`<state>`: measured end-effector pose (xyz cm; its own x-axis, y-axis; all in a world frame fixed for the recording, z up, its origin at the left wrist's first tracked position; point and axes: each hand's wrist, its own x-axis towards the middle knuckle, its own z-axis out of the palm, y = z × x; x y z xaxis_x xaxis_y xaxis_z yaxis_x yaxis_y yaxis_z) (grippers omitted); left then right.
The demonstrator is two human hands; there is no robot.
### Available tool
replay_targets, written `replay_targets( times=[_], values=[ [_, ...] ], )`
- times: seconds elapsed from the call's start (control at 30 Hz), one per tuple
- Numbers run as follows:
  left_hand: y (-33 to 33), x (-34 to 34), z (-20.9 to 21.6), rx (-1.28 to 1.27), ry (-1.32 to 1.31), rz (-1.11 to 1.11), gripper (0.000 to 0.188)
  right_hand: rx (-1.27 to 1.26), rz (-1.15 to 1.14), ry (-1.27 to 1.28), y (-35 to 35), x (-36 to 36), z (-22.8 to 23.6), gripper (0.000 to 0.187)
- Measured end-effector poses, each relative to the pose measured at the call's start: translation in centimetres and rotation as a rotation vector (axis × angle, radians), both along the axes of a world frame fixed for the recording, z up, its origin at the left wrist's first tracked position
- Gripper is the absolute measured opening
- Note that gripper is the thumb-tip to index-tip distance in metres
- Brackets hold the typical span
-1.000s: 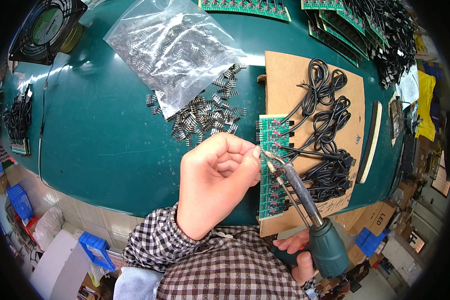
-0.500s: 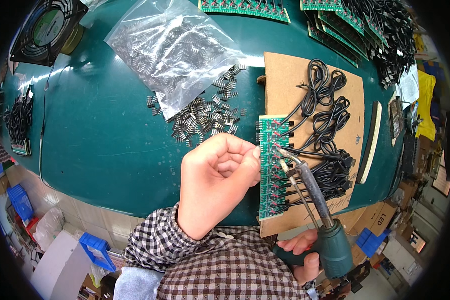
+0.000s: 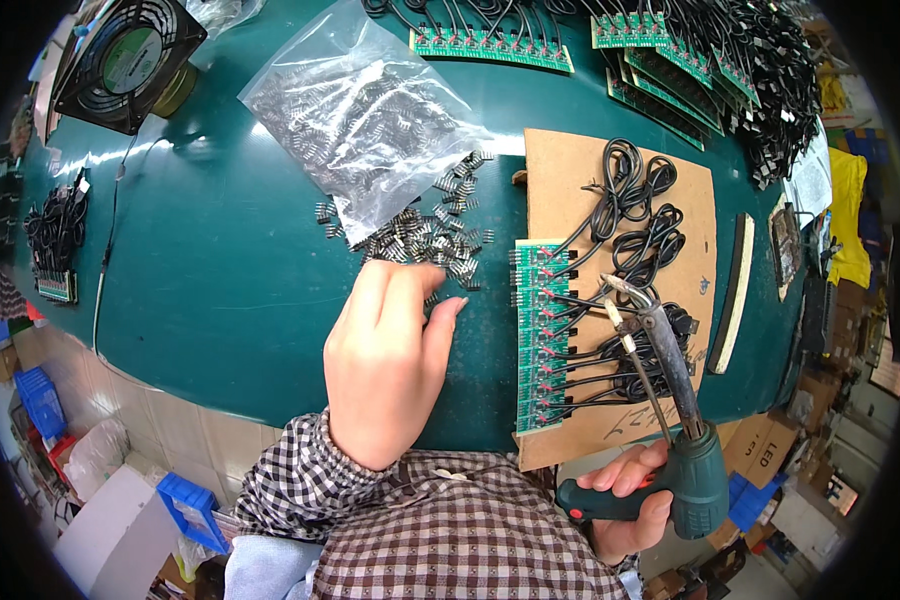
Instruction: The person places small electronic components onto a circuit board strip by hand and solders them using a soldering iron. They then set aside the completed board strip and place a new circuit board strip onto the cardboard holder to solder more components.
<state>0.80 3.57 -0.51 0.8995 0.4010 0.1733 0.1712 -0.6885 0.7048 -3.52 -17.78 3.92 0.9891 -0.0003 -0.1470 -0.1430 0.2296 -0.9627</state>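
Observation:
My left hand point(image 3: 385, 360) reaches to the near edge of a loose pile of small black pin headers point(image 3: 420, 238). Its thumb and fingers are apart, with nothing visible between them. By its green handle my right hand point(image 3: 630, 500) grips a soldering iron point(image 3: 692, 478) with a thin feed tube alongside. The iron's tip is over the black cables, right of a green circuit board panel point(image 3: 542, 350). That panel lies on a brown cardboard sheet point(image 3: 570, 185), with coiled black cables point(image 3: 650, 245) running off its right side and pins along its upper left edge.
A clear plastic bag point(image 3: 360, 110) of pin headers lies behind the pile. A black fan point(image 3: 130, 65) stands at the far left. More cabled boards point(image 3: 490, 48) are at the back, and stacked boards point(image 3: 660, 70) at the back right. A pale strip point(image 3: 735, 295) lies right of the cardboard.
My left hand has moved left from the panel's edge to the pin header pile, and its fingers have parted. The soldering iron has drawn back to the right, off the board.

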Motion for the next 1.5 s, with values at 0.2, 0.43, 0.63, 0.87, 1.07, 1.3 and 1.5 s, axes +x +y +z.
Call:
replay_targets(
  times=[0.2,0.43,0.63,0.87,1.07,1.3,1.5],
  values=[
    [0.2,-0.3,-0.1,0.060,-0.020,-0.002,0.013,0.022,-0.001,0.001,0.0,-0.1,0.1,0.042],
    [-0.3,-0.9,1.7,-0.643,-0.061,0.184,0.011,0.048,0.010,0.030,-0.2,0.1,0.2,0.043],
    [-2.5,-1.6,5.4,-1.496,0.117,0.080,0.021,-0.196,0.184,0.109,2.7,3.2,2.0,0.042],
    [-4.9,-2.4,5.5,-1.429,0.049,-0.071,0.026,-0.353,0.267,0.030,3.4,3.8,2.2,0.029],
    [-3.4,-3.4,4.8,-1.205,0.167,-0.324,0.009,-0.279,0.223,0.046,3.7,3.9,2.6,0.022],
    [-3.1,-3.3,5.6,-0.856,0.056,-0.335,0.013,-0.454,0.329,-0.099,3.9,4.1,2.6,0.023],
    [-2.4,-3.3,4.6,-1.031,0.168,-0.260,0.005,-0.689,0.442,-0.100,3.3,3.7,3.2,0.027]
  ],
)
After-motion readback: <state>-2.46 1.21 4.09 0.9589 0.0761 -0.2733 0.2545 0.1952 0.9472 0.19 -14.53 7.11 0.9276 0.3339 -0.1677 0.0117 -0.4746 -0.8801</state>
